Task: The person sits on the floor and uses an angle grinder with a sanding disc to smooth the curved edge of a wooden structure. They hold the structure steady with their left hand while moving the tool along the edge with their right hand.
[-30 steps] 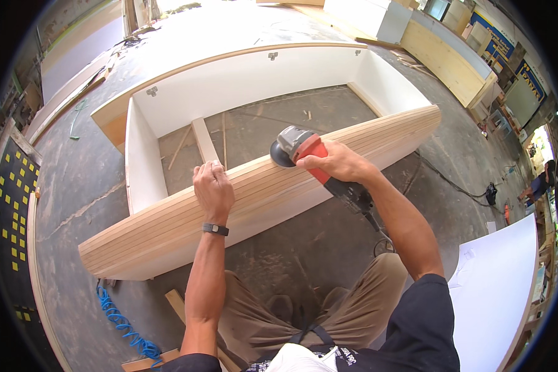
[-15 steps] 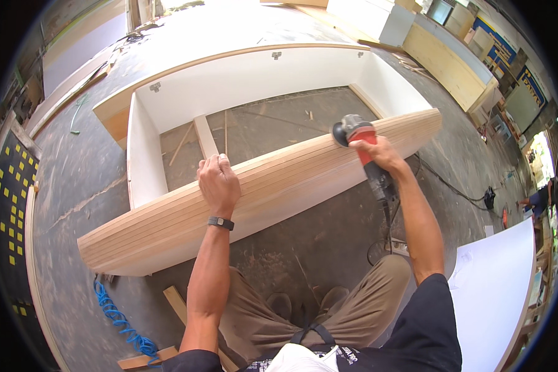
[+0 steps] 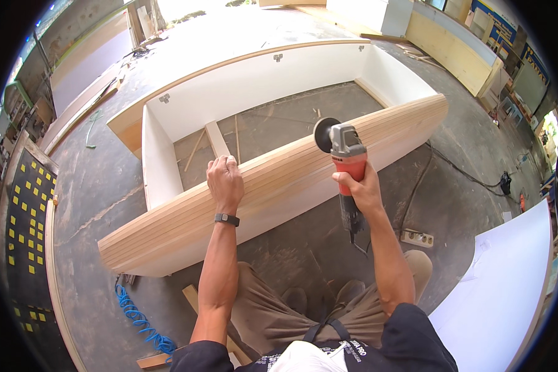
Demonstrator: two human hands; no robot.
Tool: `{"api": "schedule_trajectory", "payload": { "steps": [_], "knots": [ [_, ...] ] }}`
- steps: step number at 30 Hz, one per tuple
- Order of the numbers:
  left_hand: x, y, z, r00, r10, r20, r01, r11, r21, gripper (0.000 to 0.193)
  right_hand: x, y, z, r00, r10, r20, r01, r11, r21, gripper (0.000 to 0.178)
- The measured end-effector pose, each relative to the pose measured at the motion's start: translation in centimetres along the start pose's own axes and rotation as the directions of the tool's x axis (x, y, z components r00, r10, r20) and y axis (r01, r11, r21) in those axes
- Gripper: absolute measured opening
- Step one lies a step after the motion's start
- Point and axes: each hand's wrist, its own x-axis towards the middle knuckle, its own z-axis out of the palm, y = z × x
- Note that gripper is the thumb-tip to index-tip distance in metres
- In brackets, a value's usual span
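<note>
A workshop spreads out around a worn, dusty grey concrete floor (image 3: 99,180), bright at the far end, with boards leaning along the sides. On it lies a long cabinet frame (image 3: 254,87) with smooth white inner faces and small metal hinges (image 3: 278,57). Its near side is a bowed panel of narrow, pale wooden slats (image 3: 273,180), tapering towards both ends, directly before the seated person.

The right hand (image 3: 361,186) has its fingers clamped around the red-and-black body of an angle grinder (image 3: 349,162), probably to keep the grey head and round dark disc steerable over the slats' upper edge; whether the disc touches the wood is hard to tell. The left hand (image 3: 225,184) sits on that same edge, fingers together and curled over it, seemingly for steadiness, though their tips are hidden, so I cannot tell if they pinch it.

A springy blue coiled hose (image 3: 136,316) lies near the panel's left end.
</note>
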Motion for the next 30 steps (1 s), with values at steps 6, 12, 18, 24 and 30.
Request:
{"api": "schedule_trajectory", "payload": {
  "steps": [6,12,18,24,30],
  "knots": [
    [-0.1,-0.9,-2.2,0.998,0.027,0.049,-0.027,1.0,0.0,0.031,-6.2,6.5,2.4,0.983,0.062,-0.171,-0.016,0.967,0.255,0.046],
    [0.3,-4.4,-7.7,0.989,-0.145,0.018,0.131,0.933,0.336,0.035,-11.7,5.6,7.6,0.987,0.038,-0.157,0.014,0.948,0.318,0.045],
    [-0.5,-6.6,-9.6,0.975,-0.219,0.046,0.164,0.839,0.519,0.043,-14.4,9.6,12.5,0.987,-0.1,-0.126,0.116,0.985,0.126,0.057],
    [-0.7,-5.7,-9.5,0.974,-0.225,0.032,0.179,0.848,0.499,0.043,-14.8,11.5,14.8,0.966,-0.256,-0.026,0.255,0.967,-0.016,0.072],
    [-0.6,-6.0,-9.6,0.963,-0.269,0.008,0.231,0.842,0.488,0.042,-13.8,13.8,15.4,0.955,-0.291,-0.048,0.29,0.956,-0.036,0.076]
  ]
}}
